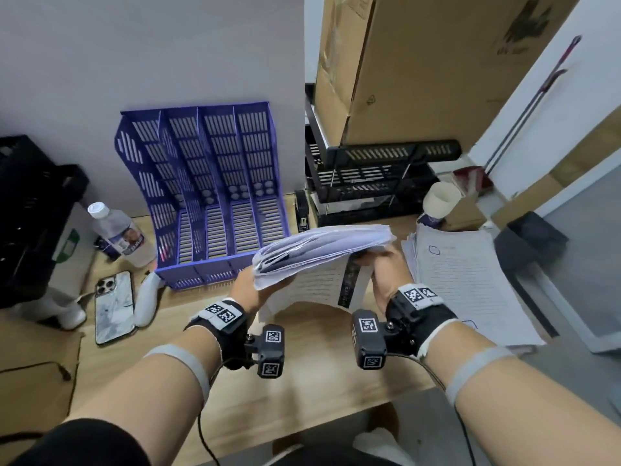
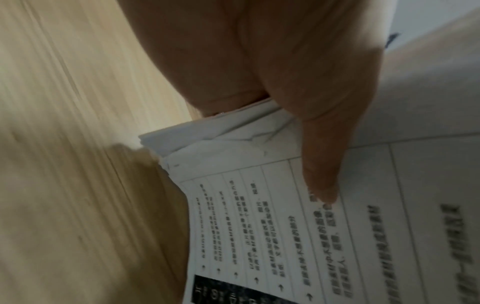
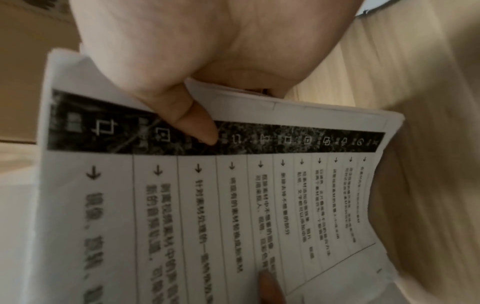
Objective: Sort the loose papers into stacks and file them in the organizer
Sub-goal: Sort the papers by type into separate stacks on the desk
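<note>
Two hands up over the pale wooden tabletop [image 1: 302,358] in the head view: left hand [image 1: 247,292] and right hand [image 1: 386,270], each grip closed on one end of a thick bundle of white printed papers [image 1: 322,250], held clear of the surface and bowed. Just beyond, against the wall, a blue slotted plastic organizer with four compartments [image 1: 208,196], nothing visible in them. Left of it a clear water bottle with a white cap [image 1: 117,233] and a phone lying face down [image 1: 114,306]. Right of it a black stapler [image 1: 302,213], black mesh letter trays [image 1: 376,176] under a large cardboard box [image 1: 420,62], and a second pile of lined white sheets [image 1: 470,280] flat on the tabletop.

From the left wrist: thumb [image 2: 319,164] pressed on the printed top page, bundle's corner wedged into the palm; organizer out of sight.

From the right wrist: thumb [image 3: 192,125] on a black printed strip with icons, another fingertip [image 3: 270,288] at the lower edge; print blurred.
</note>
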### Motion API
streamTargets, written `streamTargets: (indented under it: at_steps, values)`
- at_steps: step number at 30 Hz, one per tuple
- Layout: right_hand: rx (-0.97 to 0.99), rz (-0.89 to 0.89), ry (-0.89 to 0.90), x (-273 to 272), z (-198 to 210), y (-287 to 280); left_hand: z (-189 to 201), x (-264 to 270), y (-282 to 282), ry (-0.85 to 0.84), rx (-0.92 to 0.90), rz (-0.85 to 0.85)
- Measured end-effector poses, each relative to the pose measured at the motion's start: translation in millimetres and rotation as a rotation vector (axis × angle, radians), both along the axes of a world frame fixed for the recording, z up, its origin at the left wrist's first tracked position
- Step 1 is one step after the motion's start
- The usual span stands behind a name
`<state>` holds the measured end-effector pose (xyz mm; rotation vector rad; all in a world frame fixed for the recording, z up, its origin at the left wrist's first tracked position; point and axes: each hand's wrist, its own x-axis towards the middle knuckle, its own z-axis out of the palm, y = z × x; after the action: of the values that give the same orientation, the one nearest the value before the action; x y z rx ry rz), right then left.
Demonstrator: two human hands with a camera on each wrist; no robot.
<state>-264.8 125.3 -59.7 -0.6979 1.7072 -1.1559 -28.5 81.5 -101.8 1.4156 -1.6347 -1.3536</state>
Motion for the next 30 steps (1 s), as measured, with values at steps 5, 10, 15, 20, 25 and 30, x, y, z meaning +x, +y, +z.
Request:
streamTargets:
  at_steps: [5, 10, 15, 20, 25, 30]
  values:
    - [0.193, 0.087, 0.067, 6.5, -15.8, 10.2, -16.6, -14.4, 0.5, 0.051, 0.109, 0.071]
    - [0.265, 0.149, 0.178, -16.7, -27.1, 29.8, -22.4, -39.7, -5.2, 0.115, 0.267, 0.09]
    - [0.278, 0.179, 0.363, -68.9, -16.2, 56.9, -10.4, -96.1, -4.1, 0.098, 0.308, 0.005]
    - [0.37, 0.17, 0.534, -144.1, -17.1, 78.5, -6.5, -174.1, 8.9, -0.05, 0.269, -0.171]
    - [0.458, 0.094, 0.525, -231.7, -31.1, 81.9, -17.7, -252.2, 15.6, -0.056, 0.332, -0.203]
    - [0.567, 0.166, 0.509, -305.1, -58.0, 75.0, -49.2, -309.9, 18.9, -0.162, 0.426, -0.166]
